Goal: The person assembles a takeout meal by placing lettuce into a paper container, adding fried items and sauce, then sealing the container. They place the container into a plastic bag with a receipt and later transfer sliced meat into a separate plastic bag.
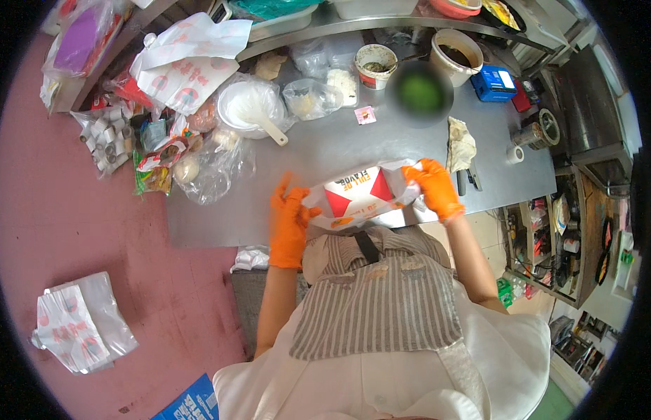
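A white plastic bag (340, 221) is at the front edge of the steel table, its mouth spread upward. Inside it sits a red and white printed food box (358, 192). My right hand (437, 190), in an orange glove, grips the bag's right rim, with the plastic bunched between the fingers. At the bag's left side is my left hand (290, 226), also gloved in orange and slightly blurred. Its fingers are apart; whether the thumb touches the plastic is hard to tell.
A steel table (315, 149) carries a white tub with a scoop (246, 107), sauce buckets (376, 65), a blue box (494, 83), a cloth (460, 144) and a paper roll (515, 154). Bagged goods (165, 142) crowd the left. A shelf edge (325, 27) runs along the back.
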### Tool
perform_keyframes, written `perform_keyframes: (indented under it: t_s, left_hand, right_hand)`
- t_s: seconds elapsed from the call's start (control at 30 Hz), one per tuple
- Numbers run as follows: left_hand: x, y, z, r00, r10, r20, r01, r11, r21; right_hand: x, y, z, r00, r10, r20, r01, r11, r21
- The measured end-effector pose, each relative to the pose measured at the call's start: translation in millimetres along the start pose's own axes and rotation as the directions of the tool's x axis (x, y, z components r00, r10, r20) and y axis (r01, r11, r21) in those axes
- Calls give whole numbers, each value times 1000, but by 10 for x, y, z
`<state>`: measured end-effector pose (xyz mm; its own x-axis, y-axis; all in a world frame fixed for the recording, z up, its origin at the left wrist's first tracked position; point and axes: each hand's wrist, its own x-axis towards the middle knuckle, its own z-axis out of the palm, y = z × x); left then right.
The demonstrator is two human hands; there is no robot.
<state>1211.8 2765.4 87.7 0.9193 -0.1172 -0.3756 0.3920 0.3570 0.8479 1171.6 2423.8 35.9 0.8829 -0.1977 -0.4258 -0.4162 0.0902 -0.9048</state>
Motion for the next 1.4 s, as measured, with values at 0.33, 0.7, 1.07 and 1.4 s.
perform_keyframes:
  t_s: [0.33, 0.7, 1.07, 1.4]
  left_hand:
    - [241, 85, -130, 987, -3, 158, -59, 922, 382]
    - [-227, 957, 1851, 684, 337, 647, 192, 772, -605]
    - [-133, 570, 2083, 884, 430, 184, -401, 899, -173]
    - [-171, -138, 2770, 697, 626, 350, -704, 507, 497]
  right_hand:
    - [-533, -987, 49, 981, -188, -42, 172, 955, -241]
    - [-504, -1320, 646, 672, -426, 606, 602, 790, -112]
    - [-289, -1499, 82, 445, -443, 778, 883, 364, -298]
    - [534, -1898, -41, 901, -421, -101, 310, 464, 830]
